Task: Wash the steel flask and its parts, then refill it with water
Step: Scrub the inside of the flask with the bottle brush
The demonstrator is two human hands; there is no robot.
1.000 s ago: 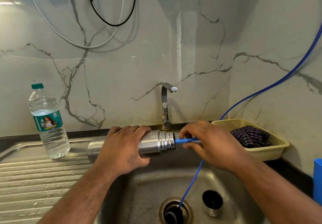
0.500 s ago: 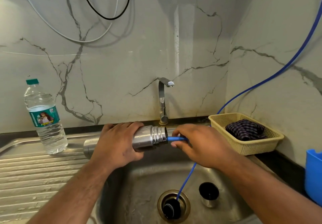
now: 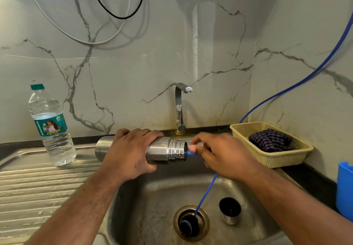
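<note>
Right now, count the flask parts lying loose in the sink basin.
2. A steel cup stands open-end up right of the drain; a black stopper lies in the drain opening. Nothing else shows, though the arms hide some basin.

Plastic water bottle [image 3: 51, 128] on drainboard, yellow basket [image 3: 271, 157] holding checked cloth [image 3: 270, 139]

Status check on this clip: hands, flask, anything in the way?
Left hand grips steel flask sideways over sink. Right hand holds blue hose tip at flask mouth. Cup lid and stopper lie in basin.
</note>
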